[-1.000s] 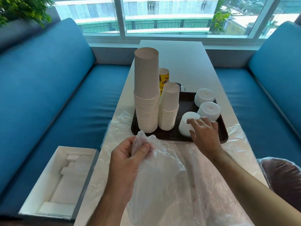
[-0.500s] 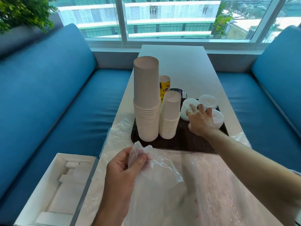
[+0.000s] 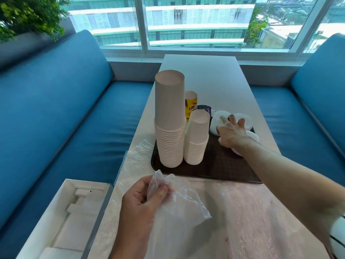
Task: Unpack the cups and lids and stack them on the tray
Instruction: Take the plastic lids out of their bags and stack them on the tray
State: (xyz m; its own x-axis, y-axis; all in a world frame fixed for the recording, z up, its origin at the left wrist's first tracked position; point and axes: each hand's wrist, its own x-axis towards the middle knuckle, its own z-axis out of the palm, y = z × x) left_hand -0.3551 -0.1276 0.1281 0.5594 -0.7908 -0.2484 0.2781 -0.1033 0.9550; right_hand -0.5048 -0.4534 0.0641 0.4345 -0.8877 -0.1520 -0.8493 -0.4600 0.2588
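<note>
The right hand [image 3: 232,134] has carried a white stack of plastic lids [image 3: 217,121] from the near edge of the dark brown plastic tray [image 3: 214,165] to its far side, beside two other lid stacks, so the lids look nearly placed; its grip rests spread on that stack. The left hand [image 3: 141,204] still pinches the empty clear plastic bag [image 3: 179,200] over the white counter [image 3: 201,75]. Two inverted beige paper cup stacks [image 3: 169,118] stand left on the tray, crowding the lids' corner.

two cup stacks [image 3: 169,126] left on tray [image 3: 220,165], lid stacks [image 3: 217,122] right, apparently three
</note>
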